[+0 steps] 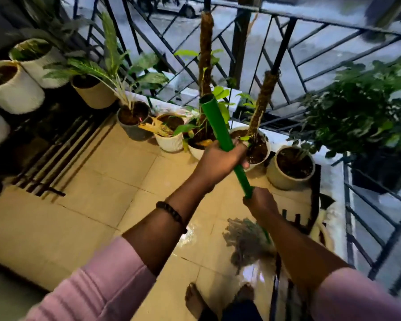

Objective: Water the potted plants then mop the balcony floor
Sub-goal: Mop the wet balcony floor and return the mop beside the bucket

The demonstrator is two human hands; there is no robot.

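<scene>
A mop with a green handle [214, 121] slants up from the floor towards the railing. My left hand [220, 158] grips the handle high up, and my right hand [259, 202] grips it lower down. The grey string mop head [245, 239] rests on the wet, shiny beige floor tiles [97, 193] just in front of my bare feet [195, 297]. Several potted plants [134, 117] line the balcony edge beyond the mop; two hold tall coir poles.
A black metal railing [287, 54] closes the balcony ahead and on the right. White pots [12, 86] stand at the left above a dark slatted rack [56, 154]. A bushy plant [366, 107] hangs over the right railing. A cream pot [289, 167] sits near my right hand.
</scene>
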